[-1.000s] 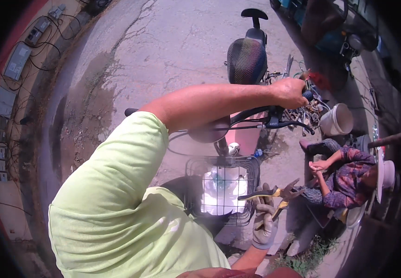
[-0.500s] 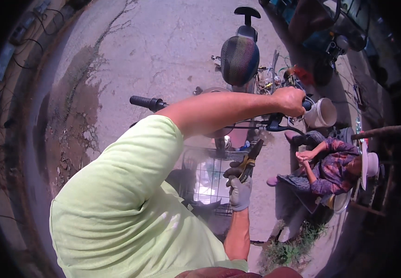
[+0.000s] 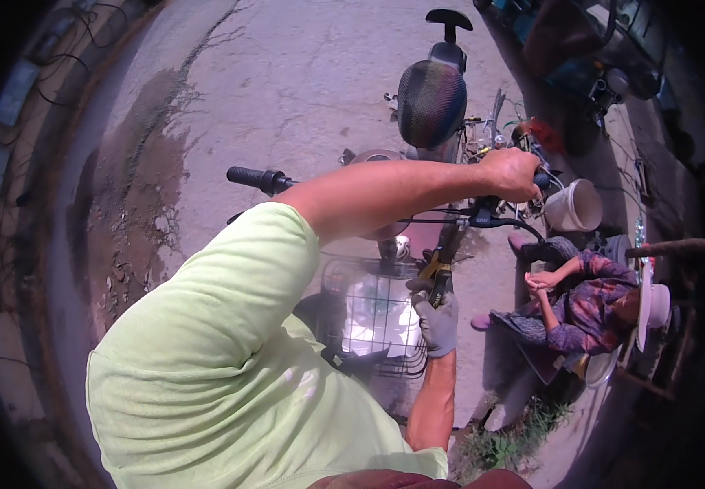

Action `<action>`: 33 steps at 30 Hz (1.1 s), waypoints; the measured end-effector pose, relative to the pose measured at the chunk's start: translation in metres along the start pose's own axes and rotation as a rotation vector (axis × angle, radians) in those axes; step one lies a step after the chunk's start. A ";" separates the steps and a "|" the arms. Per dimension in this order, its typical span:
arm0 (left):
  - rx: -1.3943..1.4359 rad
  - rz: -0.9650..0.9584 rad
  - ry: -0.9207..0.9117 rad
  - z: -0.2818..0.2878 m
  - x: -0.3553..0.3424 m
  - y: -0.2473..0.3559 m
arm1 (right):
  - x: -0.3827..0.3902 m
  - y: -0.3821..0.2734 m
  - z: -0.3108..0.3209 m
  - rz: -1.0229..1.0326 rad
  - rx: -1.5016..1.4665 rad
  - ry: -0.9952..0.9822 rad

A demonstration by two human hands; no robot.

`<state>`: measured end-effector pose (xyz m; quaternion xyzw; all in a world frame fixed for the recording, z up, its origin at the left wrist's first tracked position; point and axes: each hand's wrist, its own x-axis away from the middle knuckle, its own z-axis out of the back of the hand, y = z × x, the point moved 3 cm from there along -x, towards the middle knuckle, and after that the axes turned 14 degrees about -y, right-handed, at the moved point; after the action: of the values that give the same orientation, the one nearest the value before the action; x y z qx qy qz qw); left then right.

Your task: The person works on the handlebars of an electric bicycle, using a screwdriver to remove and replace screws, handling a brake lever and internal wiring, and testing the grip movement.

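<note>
My bare left hand (image 3: 510, 174) reaches across, closed around the handlebar grip at the right end of the handlebar (image 3: 426, 220). A brake lever (image 3: 483, 215) and black cables sit just below it. My gloved right hand (image 3: 436, 318) holds a pair of pliers (image 3: 437, 266) with yellow-and-black handles, jaws pointing up toward the handlebar. Whether the jaws touch a cable cannot be made out. Left of the pliers is a wire basket (image 3: 368, 314) with something shiny and white inside. The opposite handlebar grip (image 3: 256, 178) is free. Beyond the handlebar stands the bicycle's saddle (image 3: 432, 102) with a mesh cover.
A person in a wide hat (image 3: 588, 306) sits close on the right, hands together. Near them stands a white bucket (image 3: 574, 205). Tools and small parts (image 3: 491, 138) lie past the handlebar. Weeds (image 3: 507, 444) grow at the lower right; a damp, cracked patch (image 3: 136, 187) marks the ground at left.
My right hand has moved slightly up and right, bringing the pliers' jaws nearer the handlebar. My left hand keeps its grip. The view has shifted a little.
</note>
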<state>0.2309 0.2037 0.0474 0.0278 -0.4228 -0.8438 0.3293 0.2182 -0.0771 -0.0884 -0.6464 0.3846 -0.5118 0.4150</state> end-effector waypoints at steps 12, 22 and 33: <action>0.015 0.033 -0.018 0.005 -0.006 -0.002 | -0.035 0.008 0.023 0.195 -0.052 0.014; 0.002 0.051 0.019 0.007 -0.011 -0.010 | -0.007 -0.031 0.033 0.016 0.297 -0.101; 0.018 0.072 0.000 0.008 -0.009 -0.005 | -0.011 -0.066 0.024 -0.132 0.260 -0.251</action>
<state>0.2330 0.2169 0.0468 0.0154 -0.4310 -0.8276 0.3593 0.2444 -0.0396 -0.0345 -0.6699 0.2175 -0.4987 0.5051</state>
